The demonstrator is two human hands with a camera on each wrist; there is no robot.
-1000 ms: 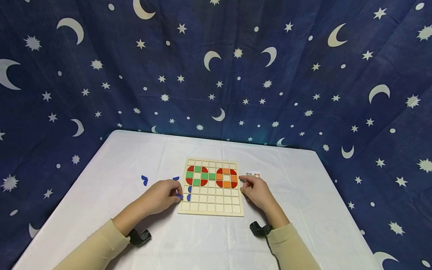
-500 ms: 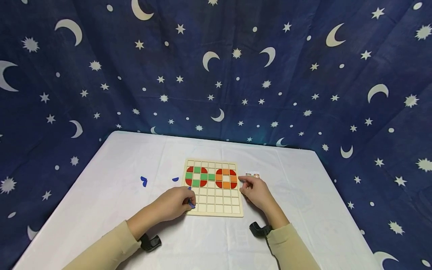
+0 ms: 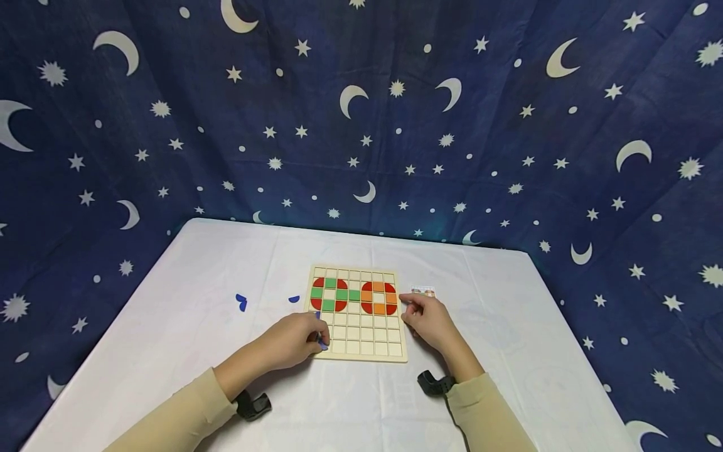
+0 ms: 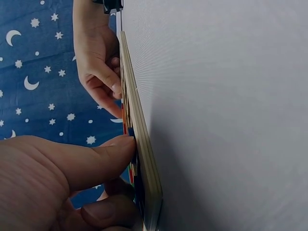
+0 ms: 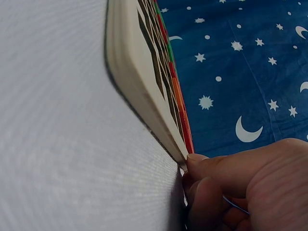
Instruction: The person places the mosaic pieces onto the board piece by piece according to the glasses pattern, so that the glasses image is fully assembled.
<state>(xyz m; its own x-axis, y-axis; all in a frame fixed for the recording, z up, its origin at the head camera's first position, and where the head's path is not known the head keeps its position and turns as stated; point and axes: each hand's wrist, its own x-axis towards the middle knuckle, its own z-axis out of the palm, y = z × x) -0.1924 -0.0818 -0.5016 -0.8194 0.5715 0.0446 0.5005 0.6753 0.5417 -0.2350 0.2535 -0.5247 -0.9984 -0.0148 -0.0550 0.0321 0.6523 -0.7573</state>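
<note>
My left hand [image 3: 296, 339] lies over the lower left of a wooden grid board [image 3: 367, 348], pinching a blue half-round tile [image 3: 323, 345] between thumb and fingers. In the left wrist view the thumb [image 4: 113, 156] is down at the board's edge. At the board's right edge, my right hand [image 3: 430, 320] touches the rim with index finger and thumb. Red, green and orange tiles form two rings on the board, joined by a green tile [image 3: 354, 295]. A sliver of another blue tile [image 3: 318, 314] shows above my left hand; what lies under that hand is hidden.
Left of the board lie loose blue half-round tiles: one close by [image 3: 294, 299], and a pair farther out, including an upper tile [image 3: 241, 297]. A small pattern card [image 3: 423, 290] sits beyond my right hand. White cloth [image 3: 350, 408] covers the table.
My left hand has moved right and slightly toward me, carrying the blue tile from beside the board onto its lower left, then stayed almost still. The right hand keeps its place.
</note>
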